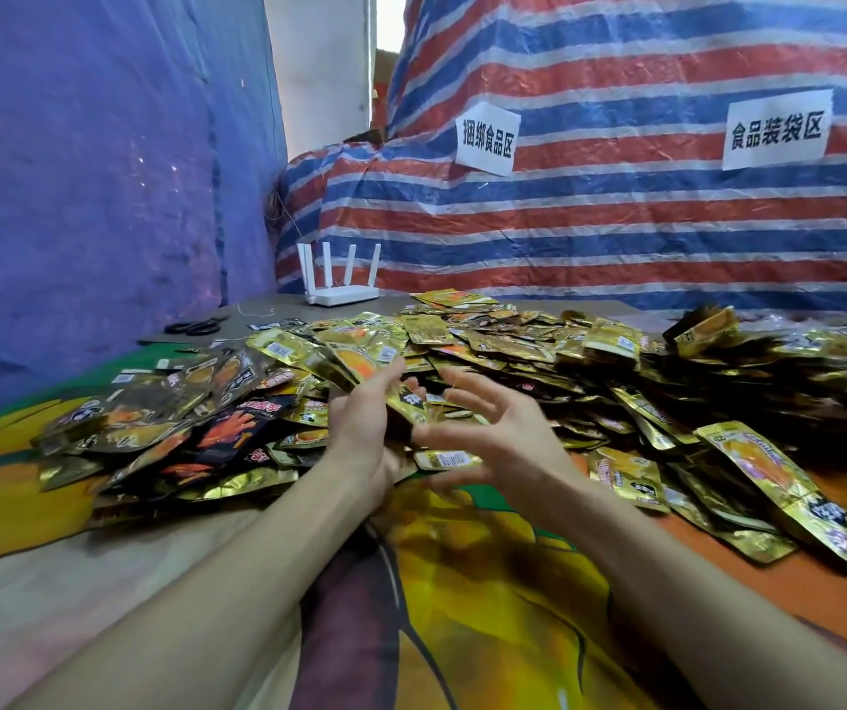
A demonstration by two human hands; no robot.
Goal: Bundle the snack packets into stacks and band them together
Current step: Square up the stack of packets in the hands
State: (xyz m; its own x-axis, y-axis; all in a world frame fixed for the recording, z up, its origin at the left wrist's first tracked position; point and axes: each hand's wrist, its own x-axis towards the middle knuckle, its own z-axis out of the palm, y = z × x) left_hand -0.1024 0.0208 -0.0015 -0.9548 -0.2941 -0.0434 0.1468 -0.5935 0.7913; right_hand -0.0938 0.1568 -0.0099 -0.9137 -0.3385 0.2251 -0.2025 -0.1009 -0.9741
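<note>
left hand (365, 422) props a few packets (406, 404) on edge against its palm, probably to square them; thumb hidden, can't tell if it clamps. right hand (493, 433) splayed, holding nothing, just beside them. pile (513, 345) lies beyond the 2 hands.

Single head-worn view, forward and down, seemingly close.

– What is on the table (564, 305)?
– A bright cloth (462, 581) (yellow, orange and green) covers the front. A big heap of gold and black snack packets (513, 345) lies on it.
– And at the back?
– A white router (342, 294), black scissors (195, 326), and a thin string (257, 312) between them.
</note>
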